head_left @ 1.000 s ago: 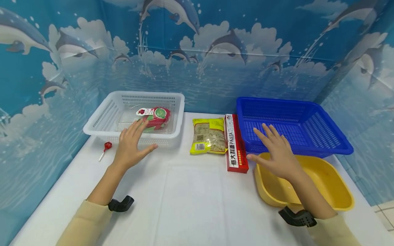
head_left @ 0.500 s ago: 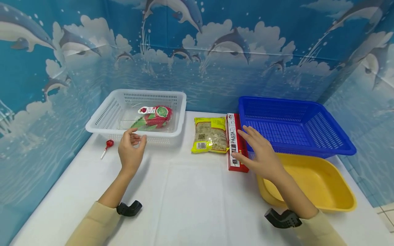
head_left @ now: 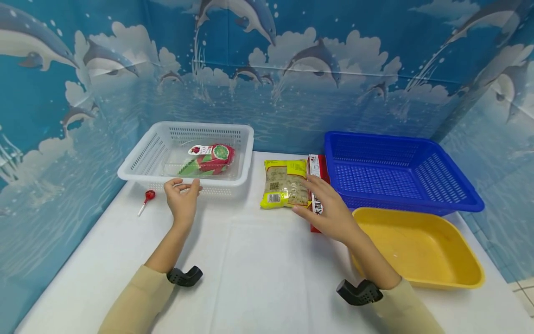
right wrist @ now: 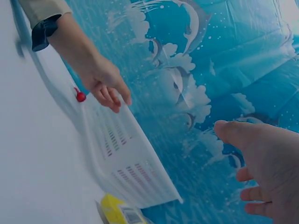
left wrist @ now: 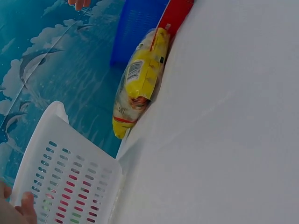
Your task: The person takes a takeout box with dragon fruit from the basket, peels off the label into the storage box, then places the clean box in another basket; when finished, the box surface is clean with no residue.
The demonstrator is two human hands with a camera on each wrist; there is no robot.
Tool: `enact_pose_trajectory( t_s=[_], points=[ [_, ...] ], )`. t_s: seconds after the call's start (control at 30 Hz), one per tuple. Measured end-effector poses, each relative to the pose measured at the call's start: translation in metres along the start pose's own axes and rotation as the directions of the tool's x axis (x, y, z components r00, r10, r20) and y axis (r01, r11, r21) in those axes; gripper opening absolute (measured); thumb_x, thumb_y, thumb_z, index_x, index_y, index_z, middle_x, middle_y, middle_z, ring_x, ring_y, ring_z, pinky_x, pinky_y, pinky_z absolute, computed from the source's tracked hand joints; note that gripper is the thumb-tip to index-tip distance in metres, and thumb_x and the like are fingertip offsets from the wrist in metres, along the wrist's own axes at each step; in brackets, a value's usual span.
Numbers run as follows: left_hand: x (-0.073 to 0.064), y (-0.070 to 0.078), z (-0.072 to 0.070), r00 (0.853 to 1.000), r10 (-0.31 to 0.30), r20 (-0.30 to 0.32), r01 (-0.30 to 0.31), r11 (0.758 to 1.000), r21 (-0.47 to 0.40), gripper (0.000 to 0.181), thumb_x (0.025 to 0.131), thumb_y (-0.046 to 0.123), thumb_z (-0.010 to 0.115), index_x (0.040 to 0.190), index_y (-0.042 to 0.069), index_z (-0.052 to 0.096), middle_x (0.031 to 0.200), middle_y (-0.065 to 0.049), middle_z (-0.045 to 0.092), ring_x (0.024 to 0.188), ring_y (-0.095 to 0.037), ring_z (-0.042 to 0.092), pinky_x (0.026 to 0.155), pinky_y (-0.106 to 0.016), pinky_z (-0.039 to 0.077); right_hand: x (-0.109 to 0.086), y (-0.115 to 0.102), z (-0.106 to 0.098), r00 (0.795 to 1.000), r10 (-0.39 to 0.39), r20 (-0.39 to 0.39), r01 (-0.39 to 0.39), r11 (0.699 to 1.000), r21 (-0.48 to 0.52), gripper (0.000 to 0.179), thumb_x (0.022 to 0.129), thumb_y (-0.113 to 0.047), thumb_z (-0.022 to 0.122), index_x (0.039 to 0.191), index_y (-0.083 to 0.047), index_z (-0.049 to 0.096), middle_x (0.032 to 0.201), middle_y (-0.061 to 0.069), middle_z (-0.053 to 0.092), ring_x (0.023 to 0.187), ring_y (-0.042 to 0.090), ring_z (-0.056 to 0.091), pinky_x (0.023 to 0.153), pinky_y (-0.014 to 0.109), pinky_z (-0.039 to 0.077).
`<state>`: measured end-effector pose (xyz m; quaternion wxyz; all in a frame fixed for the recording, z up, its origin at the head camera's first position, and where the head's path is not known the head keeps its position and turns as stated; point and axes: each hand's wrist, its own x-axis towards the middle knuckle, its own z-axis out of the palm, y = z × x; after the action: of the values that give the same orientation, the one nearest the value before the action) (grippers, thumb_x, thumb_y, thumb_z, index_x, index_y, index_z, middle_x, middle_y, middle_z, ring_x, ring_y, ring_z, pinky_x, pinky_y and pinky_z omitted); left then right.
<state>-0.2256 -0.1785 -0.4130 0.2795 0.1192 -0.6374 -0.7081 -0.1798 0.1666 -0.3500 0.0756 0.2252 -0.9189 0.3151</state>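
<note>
At the front rim of the white basket (head_left: 183, 181), my left hand (head_left: 183, 199) has its thumb and bent fingers on either side of the edge, pinching it. In the left wrist view the fingertips (left wrist: 28, 205) show against the basket's slotted wall. Inside the basket lies a clear plastic box with a dragon fruit (head_left: 214, 157). My right hand (head_left: 329, 211), fingers spread and holding nothing, hovers over a red pasta box (head_left: 315, 227) and the right edge of a yellow-and-clear food packet (head_left: 281, 183). It hides part of the box.
A red lollipop (head_left: 149, 195) lies left of the left hand. A blue basket (head_left: 400, 204) stands at the back right, with a yellow basin (head_left: 417, 246) in front of it. A dolphin-print curtain (head_left: 250, 106) hangs behind the white tablecloth (head_left: 258, 269).
My left hand has drawn in from over the basket to its front rim, its fingers bending. My right hand has moved left, from the blue basket and yellow basin to the pasta box.
</note>
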Motion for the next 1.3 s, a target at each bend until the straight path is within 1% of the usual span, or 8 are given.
enact_pose_trajectory(
  t_s=[0.07, 0.13, 0.27, 0.6, 0.8, 0.93, 1.1, 1.3],
  points=[
    [0.001, -0.001, 0.003, 0.999, -0.022, -0.036, 0.017, 0.993, -0.121, 0.038, 0.089, 0.001, 0.067, 0.108, 0.006, 0.035, 0.088, -0.011, 0.047, 0.061, -0.008, 0.065, 0.067, -0.019, 0.056, 0.005, -0.002, 0.005, 1.0, 0.002, -0.001, -0.002, 1.0, 0.031, 0.07, 0.09, -0.047, 0.066, 0.147, -0.014, 0.043, 0.154, 0.01, 0.033, 0.144, 0.031, 0.025, 0.109, 0.064, 0.024],
    [0.001, -0.001, 0.005, 0.997, -0.034, -0.072, 0.019, 0.979, -0.201, 0.039, 0.087, -0.004, 0.067, 0.105, 0.008, 0.034, 0.088, -0.01, 0.045, 0.059, -0.008, 0.064, 0.066, -0.02, 0.056, 0.01, -0.004, 0.011, 1.0, -0.002, -0.001, 0.002, 0.998, 0.062, 0.069, 0.09, -0.048, 0.065, 0.147, -0.016, 0.043, 0.154, 0.009, 0.034, 0.143, 0.031, 0.026, 0.109, 0.063, 0.025],
    [0.001, -0.003, 0.007, 0.993, -0.029, -0.117, -0.003, 0.966, -0.259, 0.043, 0.085, -0.009, 0.067, 0.102, 0.011, 0.033, 0.087, -0.009, 0.044, 0.057, -0.008, 0.061, 0.062, -0.019, 0.056, 0.021, -0.009, 0.02, 1.0, -0.008, -0.005, 0.008, 0.993, 0.116, 0.066, 0.091, -0.046, 0.065, 0.146, -0.017, 0.045, 0.153, 0.007, 0.036, 0.142, 0.029, 0.028, 0.11, 0.06, 0.026],
    [0.003, -0.011, 0.008, 0.992, 0.028, -0.127, -0.068, 0.943, -0.327, 0.043, 0.085, -0.011, 0.066, 0.101, 0.008, 0.031, 0.085, -0.011, 0.044, 0.056, -0.011, 0.063, 0.053, -0.019, 0.054, 0.048, -0.02, 0.036, 1.0, -0.013, 0.01, 0.011, 0.981, 0.196, 0.064, 0.09, -0.044, 0.066, 0.146, -0.018, 0.047, 0.15, 0.007, 0.042, 0.141, 0.027, 0.032, 0.11, 0.057, 0.028],
    [0.005, -0.016, 0.008, 0.99, 0.08, -0.115, -0.116, 0.93, -0.35, 0.045, 0.085, -0.012, 0.065, 0.103, 0.009, 0.029, 0.085, -0.012, 0.049, 0.056, -0.012, 0.063, 0.051, -0.019, 0.052, 0.064, -0.028, 0.041, 0.999, 0.023, 0.048, -0.033, 0.975, 0.22, 0.064, 0.09, -0.049, 0.064, 0.145, -0.02, 0.047, 0.15, 0.002, 0.042, 0.14, 0.023, 0.034, 0.111, 0.053, 0.03],
    [0.008, -0.018, 0.007, 0.992, 0.093, -0.081, -0.115, 0.931, -0.346, 0.048, 0.085, -0.011, 0.064, 0.105, 0.011, 0.027, 0.088, -0.012, 0.051, 0.057, -0.012, 0.063, 0.052, -0.018, 0.052, 0.08, -0.033, 0.045, 0.995, 0.06, 0.082, -0.079, 0.966, 0.246, 0.067, 0.09, -0.054, 0.063, 0.146, -0.022, 0.045, 0.15, 0.002, 0.041, 0.139, 0.023, 0.035, 0.11, 0.054, 0.032],
    [0.01, -0.018, 0.007, 0.995, 0.092, -0.043, -0.101, 0.931, -0.351, 0.048, 0.086, -0.011, 0.064, 0.106, 0.012, 0.027, 0.091, -0.013, 0.05, 0.059, -0.012, 0.062, 0.054, -0.018, 0.052, 0.105, -0.041, 0.053, 0.996, 0.04, 0.082, -0.066, 0.932, 0.356, 0.066, 0.092, -0.045, 0.064, 0.146, -0.013, 0.044, 0.147, 0.006, 0.045, 0.135, 0.024, 0.041, 0.108, 0.048, 0.037],
    [0.01, -0.019, 0.008, 0.992, 0.12, -0.029, -0.123, 0.931, -0.344, 0.046, 0.087, -0.011, 0.062, 0.108, 0.009, 0.027, 0.093, -0.014, 0.048, 0.06, -0.013, 0.062, 0.054, -0.017, 0.051, 0.129, -0.052, 0.065, 0.996, 0.026, 0.082, -0.052, 0.941, 0.333, 0.064, 0.094, -0.04, 0.064, 0.145, -0.008, 0.043, 0.146, 0.009, 0.045, 0.133, 0.025, 0.043, 0.107, 0.041, 0.039]
  ],
)
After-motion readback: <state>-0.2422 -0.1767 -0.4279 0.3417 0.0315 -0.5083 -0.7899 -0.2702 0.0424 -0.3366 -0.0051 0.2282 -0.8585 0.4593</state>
